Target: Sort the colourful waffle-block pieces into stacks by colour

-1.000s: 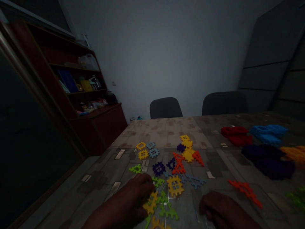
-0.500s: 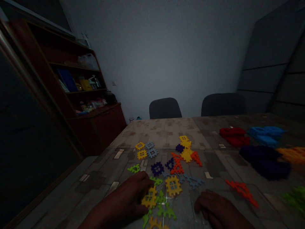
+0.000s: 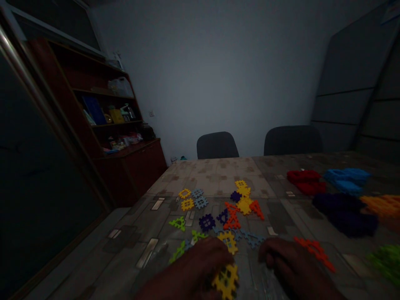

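My left hand [image 3: 206, 262] is closed on a yellow square window-like toy piece [image 3: 226, 280] with toothed edges, gripping it near the table's front. Another yellow square piece [image 3: 229, 242] lies just beyond its fingers. Light-green pieces [image 3: 178, 251] show to the left of that hand, partly covered by it. To the right, my right hand [image 3: 289, 262] is low over the table with its fingers curled; whether anything is inside them is hidden. A grey-blue triangular piece [image 3: 252, 238] lies just beyond it, and a long orange piece [image 3: 315, 251] beside it.
Joined yellow, purple and orange pieces [image 3: 244, 205] lie mid-table, with yellow and grey-blue squares [image 3: 201, 203] to their left. Red [image 3: 306, 182], blue [image 3: 347, 180], dark purple [image 3: 345, 213] and orange heaps [image 3: 384, 206] line the right side. Two chairs [image 3: 218, 146] stand behind the table.
My left hand has moved right with the yellow square piece, uncovering green pieces on the left. My right hand has shifted slightly up and stays curled. The view has tilted a little.
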A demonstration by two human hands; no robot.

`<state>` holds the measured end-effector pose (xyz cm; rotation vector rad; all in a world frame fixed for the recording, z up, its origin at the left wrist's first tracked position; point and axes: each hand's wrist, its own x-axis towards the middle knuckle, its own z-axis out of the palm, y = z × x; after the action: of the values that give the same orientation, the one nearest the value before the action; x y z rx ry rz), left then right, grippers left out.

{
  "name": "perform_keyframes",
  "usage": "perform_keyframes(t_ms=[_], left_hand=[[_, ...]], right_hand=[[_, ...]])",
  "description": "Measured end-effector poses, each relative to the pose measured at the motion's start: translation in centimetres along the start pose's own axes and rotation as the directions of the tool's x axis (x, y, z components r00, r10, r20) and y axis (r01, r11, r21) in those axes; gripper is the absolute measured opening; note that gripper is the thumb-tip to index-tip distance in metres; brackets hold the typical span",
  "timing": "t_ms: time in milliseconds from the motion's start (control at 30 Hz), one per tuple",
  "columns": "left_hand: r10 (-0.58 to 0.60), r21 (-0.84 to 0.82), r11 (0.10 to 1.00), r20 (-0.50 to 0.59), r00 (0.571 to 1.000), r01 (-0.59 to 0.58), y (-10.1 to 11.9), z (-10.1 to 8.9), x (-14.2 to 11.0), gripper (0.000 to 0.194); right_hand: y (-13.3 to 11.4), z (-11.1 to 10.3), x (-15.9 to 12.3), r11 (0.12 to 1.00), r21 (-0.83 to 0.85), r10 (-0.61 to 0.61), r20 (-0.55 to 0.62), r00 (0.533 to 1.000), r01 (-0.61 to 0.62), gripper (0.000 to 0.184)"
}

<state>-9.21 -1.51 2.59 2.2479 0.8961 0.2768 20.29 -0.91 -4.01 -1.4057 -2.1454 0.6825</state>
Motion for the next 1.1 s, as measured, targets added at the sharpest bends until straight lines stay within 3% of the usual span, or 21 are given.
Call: perform_keyframes(t_ms=[100,167,233,333,433,567,700,933,1100], left_hand=[[0.201,0.025,0.979,0.091,0.975,-0.204,0.4,1.5,1.4,0.043],[0.223,0.033,0.974,0.06,0.973,-0.225,-0.3,2.0,2.0,0.049],[0.137,0.037,0.99,-0.08,0.987,-0.134,-1.4,1.9,2.3,0.05],[-0.077,0.101,0.989,-0.278,0.957,0.109,-2.9,1.2,2.8,0.043],[-0.191,0.201,0.946,-0.28,0.941,0.252,-3.3,1.0,3.6,0.042],[-0.222,0.229,0.93,-0.275,0.935,0.288,-3.2,1.8,4.2,0.043],[-0.216,0.227,0.93,-0.298,0.93,0.289,-3.6,2.4,4.2,0.039],[-0.195,0.171,0.949,-0.34,0.92,0.264,-3.3,0.8,3.0,0.041],[-0.106,0.095,0.985,-0.319,0.942,0.143,-3.0,0.6,2.3,0.05]], right_hand=[[-0.4,-0.8,0.0,1.0,-0.006,0.026,-0.03,0.999,-0.026,0.025],[-0.4,-0.9,0.1,0.999,-0.03,0.021,-0.035,0.999,-0.022,0.026],[-0.2,-0.9,0.2,0.998,-0.054,0.014,-0.037,0.999,-0.016,0.027],[0.1,-0.4,0.0,0.999,-0.054,-0.001,-0.02,1.0,0.0,0.025],[0.1,0.6,-0.7,0.994,-0.026,-0.102,0.025,0.994,0.102,0.03],[-0.2,1.9,-2.0,0.959,-0.048,-0.276,0.059,0.959,0.279,0.042],[-1.0,2.5,-2.1,0.939,-0.079,-0.326,0.094,0.941,0.334,0.063],[-2.0,1.9,-1.8,0.957,-0.095,-0.26,0.143,0.955,0.275,0.05],[-1.8,-0.1,-2.0,0.998,-0.058,-0.01,0.283,0.959,0.027,0.059]])
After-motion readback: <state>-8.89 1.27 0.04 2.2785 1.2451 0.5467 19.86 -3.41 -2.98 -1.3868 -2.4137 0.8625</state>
